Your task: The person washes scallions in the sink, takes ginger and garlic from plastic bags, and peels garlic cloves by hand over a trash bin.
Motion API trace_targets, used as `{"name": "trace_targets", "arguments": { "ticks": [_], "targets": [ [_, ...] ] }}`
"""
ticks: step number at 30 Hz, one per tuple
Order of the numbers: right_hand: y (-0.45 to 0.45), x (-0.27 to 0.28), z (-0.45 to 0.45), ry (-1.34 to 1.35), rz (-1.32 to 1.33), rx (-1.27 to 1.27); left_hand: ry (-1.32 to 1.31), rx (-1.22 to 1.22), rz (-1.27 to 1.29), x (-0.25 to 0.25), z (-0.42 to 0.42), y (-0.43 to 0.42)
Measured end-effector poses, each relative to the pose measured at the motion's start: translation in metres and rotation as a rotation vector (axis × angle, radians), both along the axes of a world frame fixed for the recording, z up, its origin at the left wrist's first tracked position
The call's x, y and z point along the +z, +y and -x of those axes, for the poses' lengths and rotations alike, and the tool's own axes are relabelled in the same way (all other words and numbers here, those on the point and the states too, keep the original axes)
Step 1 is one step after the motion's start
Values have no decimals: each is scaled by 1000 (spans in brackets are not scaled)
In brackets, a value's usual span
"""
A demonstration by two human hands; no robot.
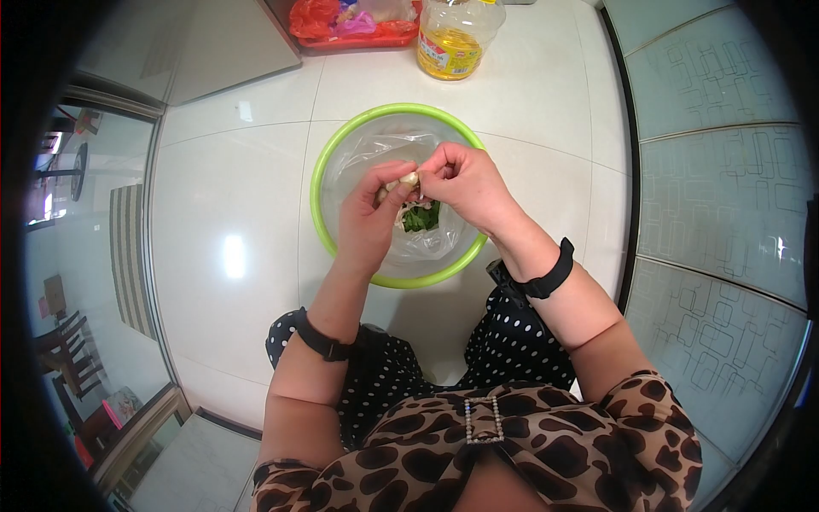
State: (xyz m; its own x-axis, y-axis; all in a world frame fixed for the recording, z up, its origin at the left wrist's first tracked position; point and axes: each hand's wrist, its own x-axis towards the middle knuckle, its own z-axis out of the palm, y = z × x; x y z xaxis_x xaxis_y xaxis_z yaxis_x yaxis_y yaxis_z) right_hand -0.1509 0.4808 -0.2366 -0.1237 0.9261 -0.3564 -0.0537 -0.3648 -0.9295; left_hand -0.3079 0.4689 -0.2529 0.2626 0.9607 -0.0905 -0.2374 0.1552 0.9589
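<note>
My left hand point(373, 207) is closed around pale, rounded pieces that look like garlic cloves point(409, 180), one of them showing between thumb and forefinger. My right hand point(461, 181) touches the edge of that clove in a pinch; whatever lies between its fingertips is too small to make out. Both hands hover over a green-rimmed basin point(322, 224) lined with a clear plastic bag point(426, 246). Inside the bag are dark green leaves point(421, 218) and pale scraps, partly hidden by my hands.
Beyond the basin, a large bottle of yellow oil point(450, 53) stands on the tiled floor point(230, 188). Beside it is a red tray point(358, 39) with coloured plastic bags. Patterned glass-fronted cabinets point(725, 196) line the right side, and a sliding glass door point(128, 247) is at the left.
</note>
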Motion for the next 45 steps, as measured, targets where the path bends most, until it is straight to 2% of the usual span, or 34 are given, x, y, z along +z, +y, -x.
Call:
{"name": "trace_targets", "arguments": {
  "ticks": [2, 6, 7, 8, 12, 20, 25, 32, 34, 36, 38, 45],
  "targets": [
    [0, 4, 1, -4, 10, 0, -10, -9, 48, -1, 0, 0],
    [-1, 2, 1, 25, -6, 2, -212, 2, 243, 2, -1, 1],
    [-2, 3, 2, -76, -75, 8, -282, 4, 304, 3, -1, 1],
    [-2, 3, 2, -178, -144, 14, -282, 5, 304, 1, 0, 0],
    [-4, 4, 3, -190, -140, 38, -310, 7, 284, -6, 2, 0],
    [-1, 4, 2, 59, -35, -80, -330, 24, 294, 5, 1, 2],
    [0, 7, 2, 122, 19, -130, -419, 25, 367, 0, 5, 3],
    [1, 9, 2, 148, 9, -117, -378, 18, 359, -4, 8, 3],
    [1, 14, 5, 149, 19, -116, -227, 93, 316, 0, 5, 3],
    [1, 11, 6, 149, 30, -115, -196, 90, 261, -4, 4, 3],
    [-1, 0, 5, -42, -64, -38, -166, 87, 206, -6, 4, 2],
    [-2, -8, 5, -150, -103, -71, -98, 92, 198, -3, 1, 0]
  ]
}}
